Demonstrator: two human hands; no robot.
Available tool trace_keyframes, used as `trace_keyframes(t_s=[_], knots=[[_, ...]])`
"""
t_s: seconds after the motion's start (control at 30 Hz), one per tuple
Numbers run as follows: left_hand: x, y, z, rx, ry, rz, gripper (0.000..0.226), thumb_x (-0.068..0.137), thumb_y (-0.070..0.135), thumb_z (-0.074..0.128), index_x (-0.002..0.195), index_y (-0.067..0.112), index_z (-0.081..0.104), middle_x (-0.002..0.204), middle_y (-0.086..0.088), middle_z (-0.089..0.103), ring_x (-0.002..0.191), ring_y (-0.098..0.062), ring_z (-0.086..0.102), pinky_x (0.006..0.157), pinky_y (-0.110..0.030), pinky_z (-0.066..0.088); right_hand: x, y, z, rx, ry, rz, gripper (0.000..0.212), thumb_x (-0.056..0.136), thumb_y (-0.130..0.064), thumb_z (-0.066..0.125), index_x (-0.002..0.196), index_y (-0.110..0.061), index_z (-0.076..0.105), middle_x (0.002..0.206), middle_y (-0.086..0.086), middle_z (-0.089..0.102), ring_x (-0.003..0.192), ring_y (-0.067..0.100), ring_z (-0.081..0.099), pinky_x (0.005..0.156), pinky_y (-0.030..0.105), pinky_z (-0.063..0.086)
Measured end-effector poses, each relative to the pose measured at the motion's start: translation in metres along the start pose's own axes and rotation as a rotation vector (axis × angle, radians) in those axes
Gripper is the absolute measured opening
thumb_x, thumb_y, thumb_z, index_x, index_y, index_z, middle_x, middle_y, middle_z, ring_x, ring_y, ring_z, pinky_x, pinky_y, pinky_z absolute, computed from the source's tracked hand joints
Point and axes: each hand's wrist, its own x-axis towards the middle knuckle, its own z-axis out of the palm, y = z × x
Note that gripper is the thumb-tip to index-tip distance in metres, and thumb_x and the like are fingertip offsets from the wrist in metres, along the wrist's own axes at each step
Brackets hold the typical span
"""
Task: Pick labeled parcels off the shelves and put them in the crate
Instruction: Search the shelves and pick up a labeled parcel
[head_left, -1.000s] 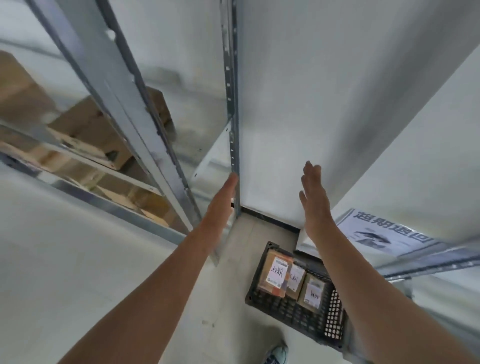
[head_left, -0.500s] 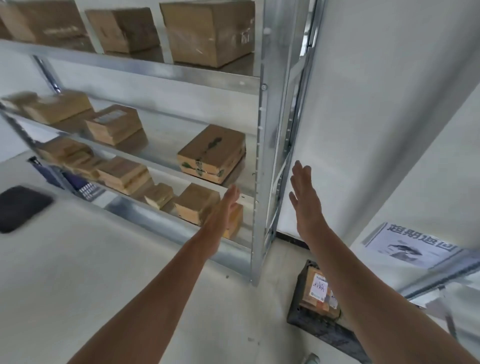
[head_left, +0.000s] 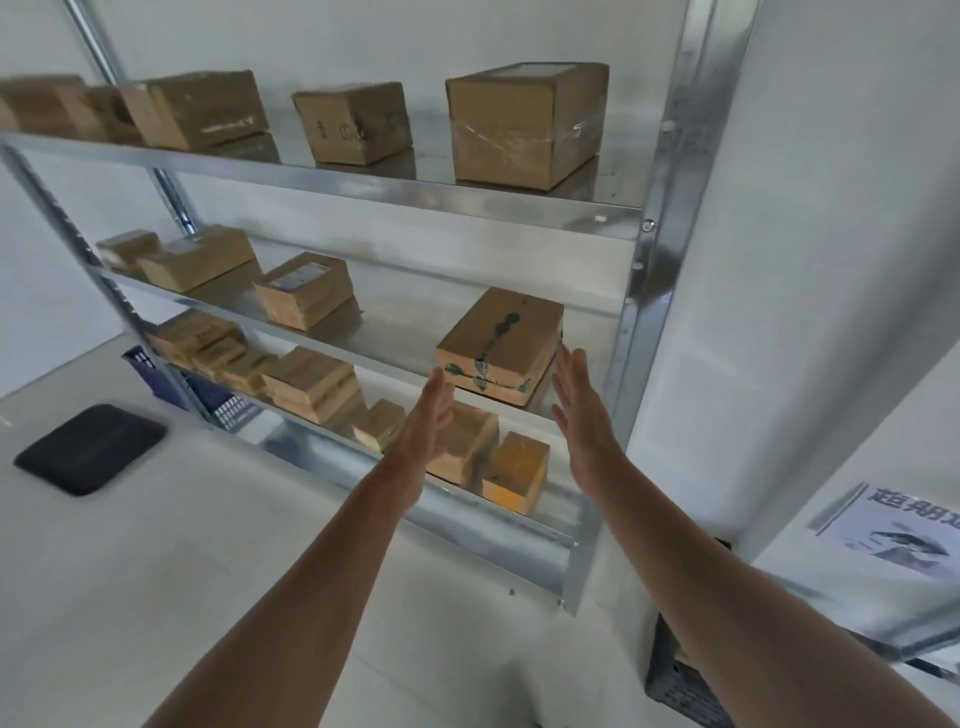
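Both hands are released and grasp nothing: the left hand (head_left: 434, 410) and the right hand (head_left: 579, 410) are raised flat, fingers straight and close together, palms facing one another. Between their fingertips, at twelve o'clock from the wrists, sits a brown parcel (head_left: 501, 340) with dark marks along its top. It lies on the middle shelf (head_left: 395, 338) of a metal rack, close to the right upright (head_left: 649, 291). The left fingertips are just beside its lower left corner and the right fingertips just beside its right face; whether either touches the cardboard cannot be told. At six o'clock from the parcel, a small brown box (head_left: 467, 441) and an orange box (head_left: 517, 473) stand side by side on the shelf below. At nine o'clock from it lies a labelled box (head_left: 304, 288), and at twelve o'clock, on the top shelf, stands a tall taped box (head_left: 524, 124). The dark crate (head_left: 675, 691) sits on the floor at five o'clock of the view, mostly hidden behind the right forearm. A black mat (head_left: 91, 447) lies on the floor at nine o'clock, and a printed sheet (head_left: 893, 530) hangs at four o'clock.
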Motion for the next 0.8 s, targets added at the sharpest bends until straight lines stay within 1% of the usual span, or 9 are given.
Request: trace_keyframes(t_s=[0.1,0.17,0.3,0.4,0.5,0.57,0.67,0.73,0.8], knots=[[0.037,0.009,-0.023,0.012,-0.002,-0.003,0.071,0.103,0.063,0.019,0.159,0.021,0.031,0.167,-0.002,0.028,0.151,-0.025,0.031,0.12,-0.055,0.025,0.036,0.006,0.019,-0.01,-0.009,-0.003,0.109,0.069,-0.099,0.027,0.161,-0.039,0.025,0.17,-0.008,0.022,0.157,0.019,0.02,0.126,0.056,0.013],[0.062,0.013,-0.036,0.01,0.006,-0.015,0.072,0.102,0.066,0.023,0.157,0.021,0.035,0.166,-0.002,0.031,0.149,-0.025,0.034,0.118,-0.054,0.027,0.06,0.008,0.027,-0.001,0.01,0.014,0.113,0.066,-0.103,0.027,0.161,-0.042,0.022,0.171,-0.01,0.019,0.157,0.019,0.018,0.126,0.056,0.012],[0.106,0.023,-0.057,0.044,-0.016,-0.02,0.077,0.1,0.07,0.024,0.158,0.02,0.034,0.166,-0.004,0.03,0.149,-0.024,0.033,0.117,-0.053,0.029,0.105,0.011,0.035,0.038,0.066,0.047,0.096,0.081,-0.091,0.024,0.161,-0.039,0.022,0.171,-0.005,0.017,0.158,0.023,0.017,0.126,0.058,0.013],[0.134,0.028,-0.069,0.071,-0.051,-0.041,0.077,0.101,0.069,0.021,0.159,0.019,0.031,0.167,-0.004,0.029,0.15,-0.025,0.031,0.118,-0.055,0.027,0.129,0.014,0.038,0.036,0.115,0.084,0.098,0.081,-0.087,0.027,0.163,-0.032,0.021,0.171,-0.002,0.019,0.157,0.024,0.019,0.126,0.056,0.015],[0.165,0.03,-0.074,0.064,-0.078,-0.066,0.078,0.101,0.069,0.023,0.16,0.019,0.03,0.167,-0.005,0.028,0.151,-0.025,0.03,0.12,-0.058,0.025,0.147,0.019,0.038,0.02,0.19,0.13,0.094,0.083,-0.084,0.026,0.161,-0.03,0.026,0.17,0.002,0.023,0.156,0.026,0.023,0.126,0.057,0.017],[0.187,0.029,-0.077,0.061,-0.099,-0.084,0.077,0.101,0.068,0.024,0.16,0.019,0.03,0.167,-0.005,0.028,0.151,-0.025,0.03,0.121,-0.059,0.022,0.158,0.023,0.036,0.016,0.233,0.137,0.085,0.091,-0.078,0.024,0.161,-0.03,0.027,0.17,0.002,0.023,0.156,0.026,0.023,0.126,0.057,0.017],[0.226,0.027,-0.084,0.086,-0.183,-0.11,0.077,0.1,0.071,0.024,0.16,0.024,0.029,0.168,-0.002,0.026,0.153,-0.027,0.025,0.123,-0.061,0.016,0.182,0.033,0.034,0.007,0.303,0.145,0.069,0.103,-0.067,0.019,0.161,-0.029,0.025,0.171,0.003,0.02,0.157,0.027,0.019,0.126,0.057,0.015],[0.256,0.028,-0.088,0.118,-0.225,-0.123,0.078,0.098,0.074,0.025,0.161,0.027,0.029,0.168,0.0,0.025,0.154,-0.027,0.023,0.123,-0.062,0.014,0.199,0.041,0.035,-0.02,0.343,0.168,0.07,0.102,-0.068,0.019,0.162,-0.032,0.021,0.172,0.001,0.015,0.158,0.027,0.015,0.126,0.057,0.012],[0.289,0.033,-0.091,0.136,-0.252,-0.139,0.076,0.099,0.073,0.027,0.16,0.027,0.029,0.168,-0.001,0.025,0.153,-0.025,0.025,0.123,-0.057,0.016,0.217,0.048,0.038,-0.021,0.403,0.216,0.078,0.096,-0.077,0.022,0.162,-0.035,0.02,0.172,-0.002,0.014,0.158,0.027,0.014,0.127,0.058,0.011]])
